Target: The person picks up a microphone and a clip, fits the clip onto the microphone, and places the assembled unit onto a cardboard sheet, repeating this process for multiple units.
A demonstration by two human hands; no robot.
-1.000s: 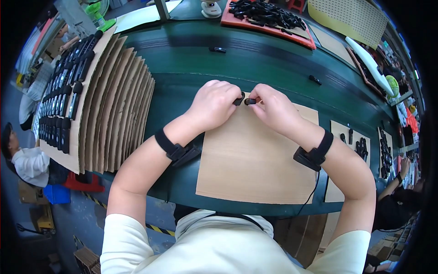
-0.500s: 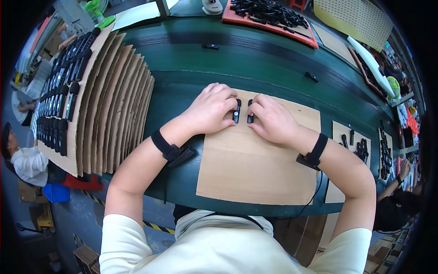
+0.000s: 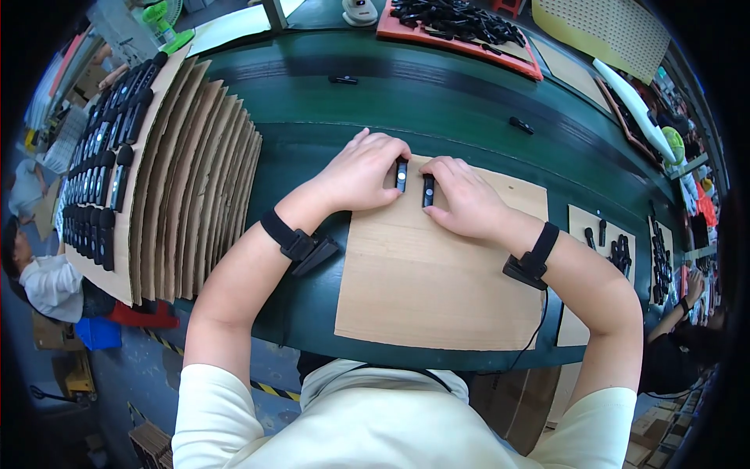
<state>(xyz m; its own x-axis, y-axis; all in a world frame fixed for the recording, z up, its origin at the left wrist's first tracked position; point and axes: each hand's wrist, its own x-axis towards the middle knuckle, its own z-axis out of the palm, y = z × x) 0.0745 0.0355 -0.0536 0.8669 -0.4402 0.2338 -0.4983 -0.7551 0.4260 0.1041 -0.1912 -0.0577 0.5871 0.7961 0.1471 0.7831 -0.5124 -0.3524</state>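
Observation:
A flat sheet of brown cardboard (image 3: 437,281) lies in front of me on the green work surface. Near its far edge are two small black microphones (image 3: 401,177), slim and stick-shaped, side by side with a gap between them. My left hand (image 3: 363,172) pinches the left one between thumb and fingers. The right microphone (image 3: 428,191) is gripped the same way by my right hand (image 3: 471,202), fingertips at its top and thumb near its lower end. Both microphones stay partly covered by my fingers, and each wrist wears a black strap with a small box.
At left stands a stack of cardboard sheets (image 3: 199,180), rows of microphones (image 3: 105,180) on its outer sheet. Single microphones lie on the green conveyor belt (image 3: 297,90). A red tray (image 3: 383,30) heaped with black pieces is beyond. Another card with microphones (image 3: 601,266) lies at right.
My left hand has shifted slightly away from me and left with its microphone, which sits higher than the right one now. Loose microphones on the belt have moved left.

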